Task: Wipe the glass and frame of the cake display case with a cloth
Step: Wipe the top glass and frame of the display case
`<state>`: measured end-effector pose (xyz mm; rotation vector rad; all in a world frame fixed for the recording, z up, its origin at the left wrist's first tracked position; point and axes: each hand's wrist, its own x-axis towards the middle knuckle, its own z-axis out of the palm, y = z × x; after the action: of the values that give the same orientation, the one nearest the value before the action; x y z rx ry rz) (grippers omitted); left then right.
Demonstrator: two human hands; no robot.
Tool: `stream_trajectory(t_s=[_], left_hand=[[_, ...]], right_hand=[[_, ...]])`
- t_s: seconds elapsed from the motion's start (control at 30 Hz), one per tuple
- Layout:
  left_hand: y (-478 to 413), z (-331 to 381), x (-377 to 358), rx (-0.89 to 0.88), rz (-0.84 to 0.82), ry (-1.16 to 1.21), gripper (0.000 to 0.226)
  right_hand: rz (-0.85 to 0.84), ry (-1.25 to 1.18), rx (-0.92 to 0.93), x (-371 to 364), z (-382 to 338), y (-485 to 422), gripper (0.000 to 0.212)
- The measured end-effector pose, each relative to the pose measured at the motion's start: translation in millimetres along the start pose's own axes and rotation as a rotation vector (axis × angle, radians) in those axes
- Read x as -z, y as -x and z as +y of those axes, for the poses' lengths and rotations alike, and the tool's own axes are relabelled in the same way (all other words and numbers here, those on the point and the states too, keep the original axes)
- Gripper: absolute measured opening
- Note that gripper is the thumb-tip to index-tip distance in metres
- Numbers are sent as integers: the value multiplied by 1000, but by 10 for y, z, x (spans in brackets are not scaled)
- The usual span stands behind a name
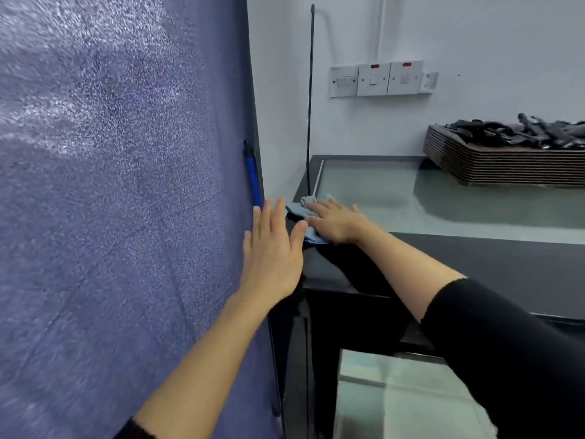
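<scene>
Head view, only one camera so here goes: right hand (335,220) lies flat on the light blue cloth (300,209), fingers together and pressing it onto the display case's black frame (474,248) at the top corner, beside the glass top (380,191), probably to scrub that edge. Left hand (272,251) is empty, fingers straight and slightly apart, against the blue fabric panel (126,185), looks like bracing for the reach. Stacked trays (506,166) sit well apart.
</scene>
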<state>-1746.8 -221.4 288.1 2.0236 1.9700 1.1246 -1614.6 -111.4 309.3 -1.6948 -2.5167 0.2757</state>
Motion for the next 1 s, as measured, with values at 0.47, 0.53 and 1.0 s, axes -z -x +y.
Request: stream_trajectory(t_s=[0.47,0.53,1.0], left_hand=[[2,27,16,89,-100,-126,64],[23,142,-23,22,-112,-296,63],[25,1310,-583,-150,-136,-40,49]], right_hand=[[127,-36,-62,-108,208,1731,53],[131,-42,-103,-88,305,1781,54],[125,-44,-156,75,1056,2046,57]])
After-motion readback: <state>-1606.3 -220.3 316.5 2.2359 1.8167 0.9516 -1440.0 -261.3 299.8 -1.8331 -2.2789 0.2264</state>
